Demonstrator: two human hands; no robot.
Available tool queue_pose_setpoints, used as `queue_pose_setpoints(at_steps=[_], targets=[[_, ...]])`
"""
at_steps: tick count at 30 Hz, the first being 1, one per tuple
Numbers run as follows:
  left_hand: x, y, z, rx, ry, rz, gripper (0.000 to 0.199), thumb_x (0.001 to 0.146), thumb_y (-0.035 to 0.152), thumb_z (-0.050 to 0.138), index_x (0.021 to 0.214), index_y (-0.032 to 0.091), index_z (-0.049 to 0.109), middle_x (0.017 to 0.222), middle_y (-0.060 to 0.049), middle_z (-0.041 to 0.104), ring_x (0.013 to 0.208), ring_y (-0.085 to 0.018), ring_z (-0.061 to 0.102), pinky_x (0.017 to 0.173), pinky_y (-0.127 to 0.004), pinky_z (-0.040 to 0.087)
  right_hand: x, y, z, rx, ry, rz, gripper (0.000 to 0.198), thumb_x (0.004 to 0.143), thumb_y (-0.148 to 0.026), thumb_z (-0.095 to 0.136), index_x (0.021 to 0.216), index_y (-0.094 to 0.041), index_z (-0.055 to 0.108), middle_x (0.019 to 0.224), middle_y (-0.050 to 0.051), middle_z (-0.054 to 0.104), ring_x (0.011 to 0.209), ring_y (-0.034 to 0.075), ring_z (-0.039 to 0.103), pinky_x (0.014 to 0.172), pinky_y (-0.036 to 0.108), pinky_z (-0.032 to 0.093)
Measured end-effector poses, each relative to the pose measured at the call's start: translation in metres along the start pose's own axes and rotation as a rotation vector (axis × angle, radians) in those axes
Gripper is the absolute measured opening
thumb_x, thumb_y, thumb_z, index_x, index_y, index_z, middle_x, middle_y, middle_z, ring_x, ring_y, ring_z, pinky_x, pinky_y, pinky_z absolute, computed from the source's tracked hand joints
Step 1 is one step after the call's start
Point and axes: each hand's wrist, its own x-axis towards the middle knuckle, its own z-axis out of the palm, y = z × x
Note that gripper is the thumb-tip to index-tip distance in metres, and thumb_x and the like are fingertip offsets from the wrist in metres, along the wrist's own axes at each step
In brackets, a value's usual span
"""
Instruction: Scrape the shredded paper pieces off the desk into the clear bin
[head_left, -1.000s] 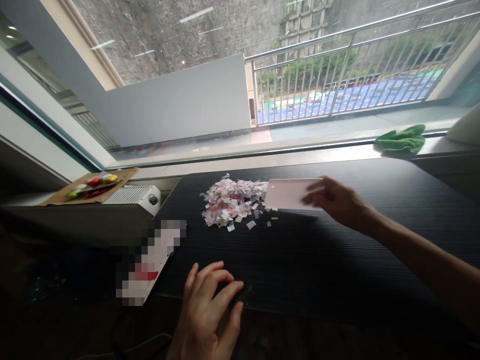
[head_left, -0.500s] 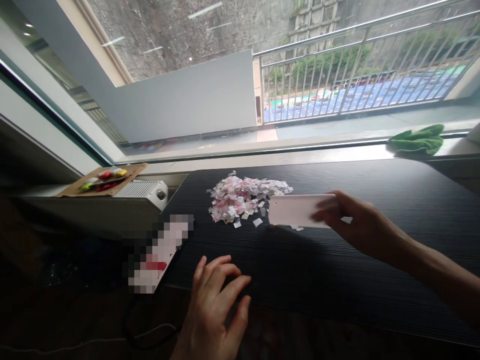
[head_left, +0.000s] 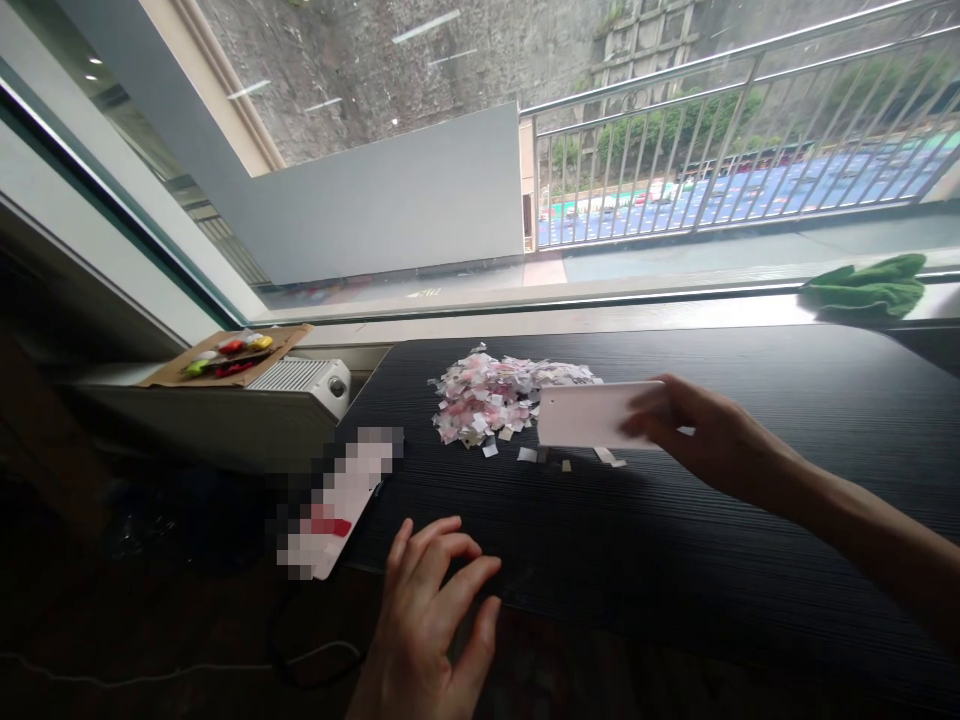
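Note:
A heap of small white and pink paper scraps [head_left: 487, 395] lies on a black wood-grain table [head_left: 735, 560]. Just right of the heap, my right hand [head_left: 671, 415] grips the right end of a pale, flat rectangular plate [head_left: 581, 415] with a tiny hole near its left end. The plate is held above the tabletop and hides part of the heap's right side. A few loose scraps [head_left: 528, 454] lie below and beside it. Near the table's front edge, my left hand [head_left: 439, 600] is held with fingers apart and slightly curled, holding nothing.
A pixelated pale strip with a red patch [head_left: 330, 526] lies along the table's left edge. Beyond it, a white radiator [head_left: 315, 385] stands beside cardboard [head_left: 169, 372] bearing colourful items. A green cloth [head_left: 866, 287] rests on the windowsill at right. A white cable [head_left: 225, 668] runs at lower left.
My view has shifted slightly left, so the scene sits further right. The plate has moved a little left relative to the heap, and loose scraps beneath it have shifted. My left hand stays open.

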Motion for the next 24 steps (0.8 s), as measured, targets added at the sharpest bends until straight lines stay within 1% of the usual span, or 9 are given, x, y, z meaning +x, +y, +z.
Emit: queue_pose_setpoints(at_steps=[2, 5, 10, 14, 17, 20, 24], targets=[[0.0, 0.0, 0.0, 0.001, -0.01, -0.015, 0.029, 0.08, 0.014, 0.058, 0.106, 0.025, 0.065, 0.102, -0.004, 0.065, 0.113, -0.026, 0.057, 0.107, -0.053, 0.038, -0.015, -0.002, -0.006, 0.056, -0.022, -0.004, 0.012, 0.082, -0.036, 0.054, 0.083, -0.024, 0.058, 0.079, 0.005, 0.076, 0.072, 0.024, 0.072, 0.065, 0.037, 0.057], [0.001, 0.001, 0.0, -0.006, -0.028, -0.035, 0.03, 0.08, 0.014, 0.057, 0.106, 0.025, 0.065, 0.102, -0.004, 0.065, 0.113, -0.026, 0.057, 0.106, -0.054, 0.038, -0.033, -0.002, -0.014, 0.093, 0.03, 0.014, 0.012, 0.082, -0.036, 0.055, 0.09, -0.027, 0.057, 0.078, 0.004, 0.077, 0.073, 0.023, 0.074, 0.064, 0.036, 0.059], [0.006, 0.005, -0.001, -0.016, -0.04, -0.027, 0.029, 0.081, 0.013, 0.056, 0.107, 0.024, 0.064, 0.101, -0.005, 0.065, 0.115, -0.026, 0.056, 0.105, -0.056, 0.037, -0.043, 0.004, -0.018, -0.025, 0.081, 0.005, 0.01, 0.085, -0.036, 0.054, 0.09, -0.028, 0.057, 0.079, 0.002, 0.077, 0.072, 0.023, 0.074, 0.063, 0.035, 0.058], [0.005, 0.007, -0.003, -0.008, -0.049, -0.025, 0.029, 0.082, 0.013, 0.055, 0.107, 0.023, 0.064, 0.102, -0.006, 0.064, 0.115, -0.026, 0.055, 0.106, -0.057, 0.036, -0.053, 0.001, -0.012, -0.093, 0.132, -0.033, 0.01, 0.086, -0.034, 0.053, 0.094, -0.028, 0.057, 0.082, 0.001, 0.077, 0.074, 0.024, 0.074, 0.062, 0.035, 0.057], [0.004, 0.008, -0.004, -0.007, -0.057, -0.036, 0.028, 0.083, 0.013, 0.054, 0.108, 0.023, 0.064, 0.103, -0.006, 0.063, 0.115, -0.026, 0.054, 0.107, -0.056, 0.035, -0.066, -0.006, -0.003, -0.064, 0.098, -0.051, 0.014, 0.085, -0.032, 0.055, 0.098, -0.028, 0.057, 0.083, 0.0, 0.077, 0.072, 0.023, 0.074, 0.062, 0.033, 0.057], [0.004, 0.008, -0.005, -0.016, -0.063, -0.047, 0.029, 0.084, 0.012, 0.054, 0.108, 0.023, 0.063, 0.103, -0.006, 0.063, 0.116, -0.026, 0.054, 0.107, -0.057, 0.035, -0.074, -0.013, 0.005, -0.011, 0.043, -0.021, 0.015, 0.085, -0.032, 0.057, 0.1, -0.029, 0.058, 0.084, 0.0, 0.077, 0.07, 0.022, 0.073, 0.06, 0.031, 0.057], [0.004, 0.008, -0.004, -0.028, -0.062, -0.061, 0.029, 0.083, 0.012, 0.054, 0.108, 0.024, 0.063, 0.103, -0.006, 0.063, 0.116, -0.027, 0.054, 0.107, -0.058, 0.035, -0.067, -0.012, 0.008, 0.016, 0.099, 0.022, 0.014, 0.086, -0.035, 0.054, 0.098, -0.029, 0.058, 0.088, 0.002, 0.077, 0.078, 0.026, 0.073, 0.069, 0.038, 0.057]])
